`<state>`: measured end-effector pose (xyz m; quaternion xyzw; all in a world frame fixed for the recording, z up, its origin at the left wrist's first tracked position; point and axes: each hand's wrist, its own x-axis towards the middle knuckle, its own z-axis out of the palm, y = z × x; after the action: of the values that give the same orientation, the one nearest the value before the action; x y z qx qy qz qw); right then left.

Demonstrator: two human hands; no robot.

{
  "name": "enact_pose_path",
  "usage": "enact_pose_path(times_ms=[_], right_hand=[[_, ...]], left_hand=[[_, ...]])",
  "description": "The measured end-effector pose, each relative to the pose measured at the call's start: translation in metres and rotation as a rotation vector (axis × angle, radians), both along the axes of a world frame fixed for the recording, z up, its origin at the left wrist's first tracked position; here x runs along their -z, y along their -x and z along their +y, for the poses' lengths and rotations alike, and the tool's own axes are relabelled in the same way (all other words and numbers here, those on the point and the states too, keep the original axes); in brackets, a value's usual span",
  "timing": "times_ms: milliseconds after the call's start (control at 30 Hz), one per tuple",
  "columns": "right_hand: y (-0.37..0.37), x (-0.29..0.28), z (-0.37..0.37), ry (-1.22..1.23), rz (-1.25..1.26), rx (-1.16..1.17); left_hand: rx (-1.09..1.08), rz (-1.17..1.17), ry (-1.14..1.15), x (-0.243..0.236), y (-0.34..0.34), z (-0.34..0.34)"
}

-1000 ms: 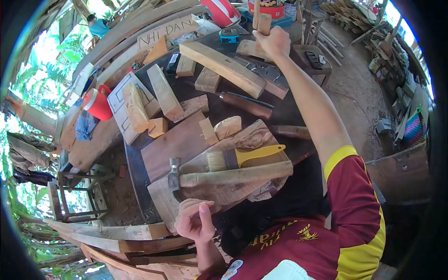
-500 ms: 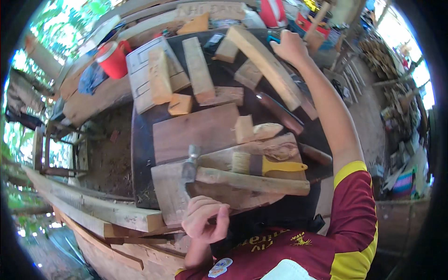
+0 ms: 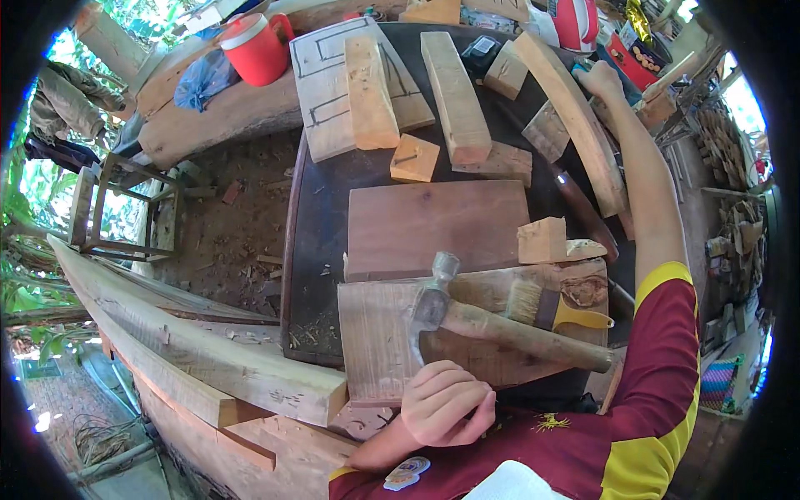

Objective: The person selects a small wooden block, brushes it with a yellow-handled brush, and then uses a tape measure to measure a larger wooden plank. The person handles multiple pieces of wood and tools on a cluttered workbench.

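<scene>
My left hand (image 3: 447,404) is closed, fingers curled, just below the claw of a hammer (image 3: 517,335); whatever is inside it, if anything, is hidden. The wooden-handled hammer lies on a pale wooden board (image 3: 375,333), beside a paintbrush (image 3: 579,316) with a yellow handle. Out at the far right of the table, my right hand (image 3: 602,82) is closed around a small teal object (image 3: 581,64), mostly covered by the fingers; its kind cannot be made out. Next to that arm lies a long curved wooden piece (image 3: 575,125).
On the dark table (image 3: 321,250) lie a reddish-brown board (image 3: 433,225), a wood block with a nail (image 3: 414,158), a marked board (image 3: 325,137) and a dark-handled tool (image 3: 587,215). Long beams (image 3: 208,358) stand at left. A red jug (image 3: 254,54) sits on a bench behind.
The view has shifted, so the table sits further right and higher in the picture. My right hand remains at the teal object; my left hand stays closed near the hammer's claw.
</scene>
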<state>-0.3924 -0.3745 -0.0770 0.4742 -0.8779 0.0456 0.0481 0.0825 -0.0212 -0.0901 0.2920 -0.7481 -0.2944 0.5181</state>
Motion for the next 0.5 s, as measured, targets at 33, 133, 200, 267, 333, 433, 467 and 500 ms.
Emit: enact_pose_path(times_ms=[33,133,200,267,333,433,467,500], right_hand=[[-0.005,0.0,0.0,0.01,0.019,-0.017],[-0.002,0.004,0.009,0.117,0.07,-0.047],[-0.013,-0.002,0.019,0.177,0.064,-0.079],[-0.016,-0.01,0.033,0.258,0.044,-0.115],[-0.024,-0.022,0.05,0.439,0.034,-0.194],[-0.047,-0.062,0.094,0.614,0.135,-0.42],[-0.067,-0.078,0.113,0.75,0.181,-0.539],[-0.09,-0.099,0.139,0.884,0.229,-0.654]], left_hand=[[-0.001,0.001,-0.003,0.0,0.0,-0.001],[-0.004,0.004,-0.003,-0.002,0.003,-0.002],[-0.028,-0.012,0.013,-0.002,0.005,-0.004],[-0.042,-0.011,0.036,-0.001,0.008,-0.005],[-0.062,-0.02,0.066,-0.001,0.009,-0.005],[-0.106,-0.045,0.093,-0.001,0.013,-0.004],[-0.139,-0.063,0.109,0.0,0.014,-0.003],[-0.169,-0.078,0.122,0.001,0.013,-0.003]])
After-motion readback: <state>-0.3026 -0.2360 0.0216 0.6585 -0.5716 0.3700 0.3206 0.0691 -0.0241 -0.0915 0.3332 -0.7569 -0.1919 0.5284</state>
